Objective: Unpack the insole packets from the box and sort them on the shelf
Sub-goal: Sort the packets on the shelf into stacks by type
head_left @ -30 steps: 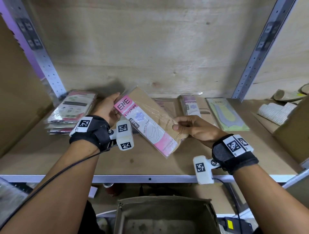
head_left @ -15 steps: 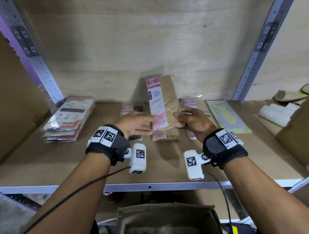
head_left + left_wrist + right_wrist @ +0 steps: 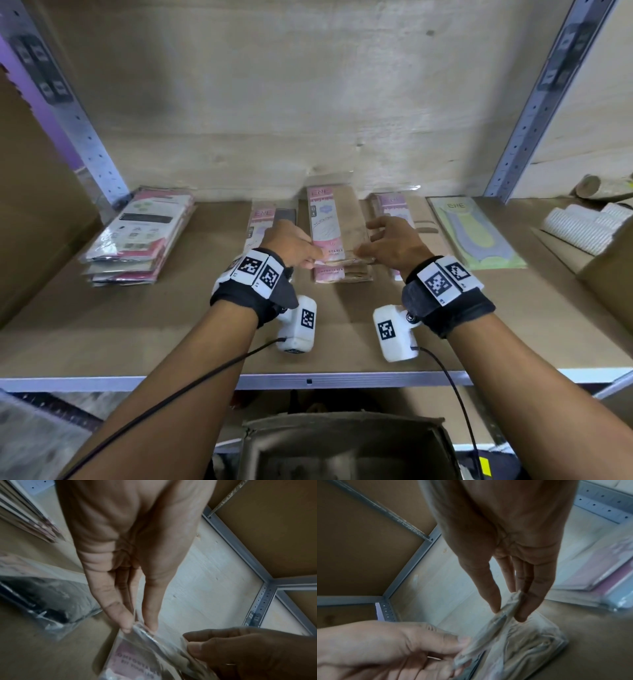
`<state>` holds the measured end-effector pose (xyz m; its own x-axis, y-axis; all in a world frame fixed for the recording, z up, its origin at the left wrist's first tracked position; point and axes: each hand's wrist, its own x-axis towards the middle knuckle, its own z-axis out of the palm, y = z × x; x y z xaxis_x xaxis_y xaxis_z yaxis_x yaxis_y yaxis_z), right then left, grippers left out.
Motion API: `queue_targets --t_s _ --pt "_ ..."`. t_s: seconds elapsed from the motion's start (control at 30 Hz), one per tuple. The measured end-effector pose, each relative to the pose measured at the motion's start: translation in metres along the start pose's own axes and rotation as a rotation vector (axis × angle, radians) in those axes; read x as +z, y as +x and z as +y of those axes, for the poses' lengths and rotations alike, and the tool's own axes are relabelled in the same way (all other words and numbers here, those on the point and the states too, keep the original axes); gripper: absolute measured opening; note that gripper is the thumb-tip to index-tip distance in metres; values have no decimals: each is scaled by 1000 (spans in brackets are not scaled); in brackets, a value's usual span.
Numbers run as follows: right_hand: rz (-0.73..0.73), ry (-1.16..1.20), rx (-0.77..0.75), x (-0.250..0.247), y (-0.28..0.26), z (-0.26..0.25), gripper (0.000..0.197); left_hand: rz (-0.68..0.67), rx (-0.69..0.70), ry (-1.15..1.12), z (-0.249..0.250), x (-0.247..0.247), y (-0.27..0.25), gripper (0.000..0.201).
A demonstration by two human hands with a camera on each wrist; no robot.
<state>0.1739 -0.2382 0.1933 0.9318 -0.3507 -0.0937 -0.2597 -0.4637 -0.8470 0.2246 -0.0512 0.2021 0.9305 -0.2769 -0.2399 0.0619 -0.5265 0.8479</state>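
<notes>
A pink-and-brown insole packet (image 3: 334,224) lies flat on top of a small stack of like packets in the middle of the shelf (image 3: 171,325). My left hand (image 3: 294,245) pinches the packet's near left corner (image 3: 139,628) between thumb and fingers. My right hand (image 3: 390,241) pinches the crinkled plastic at its near right edge (image 3: 506,609) between thumb and fingertips. The cardboard box (image 3: 346,445) stands open below the shelf's front edge; its inside is dark and I cannot see its contents.
On the shelf are a stack of white-and-pink packets (image 3: 137,236) at left, a dark packet (image 3: 270,219), a pink packet pile (image 3: 394,205), and a green packet (image 3: 476,236). White ribbed rolls (image 3: 589,222) and a carton lie far right. Metal uprights (image 3: 527,113) flank the bay.
The packet went from tilted in both hands, to upright over the middle stack, to lying flat on that stack. Both hands came down with it and now hold only its near corners.
</notes>
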Motion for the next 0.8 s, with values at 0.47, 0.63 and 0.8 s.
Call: queue_targets --t_s 0.47,0.63,0.8 --pt "-54 -419 -17 -1 -12 -6 27 42 -44 152 8 12 -9 39" --pt "-72 -427 -9 -1 -13 -7 27 50 7 222 7 12 -10 20" --pt "-86 -433 -5 -1 -14 -8 32 43 5 224 6 11 -10 21"
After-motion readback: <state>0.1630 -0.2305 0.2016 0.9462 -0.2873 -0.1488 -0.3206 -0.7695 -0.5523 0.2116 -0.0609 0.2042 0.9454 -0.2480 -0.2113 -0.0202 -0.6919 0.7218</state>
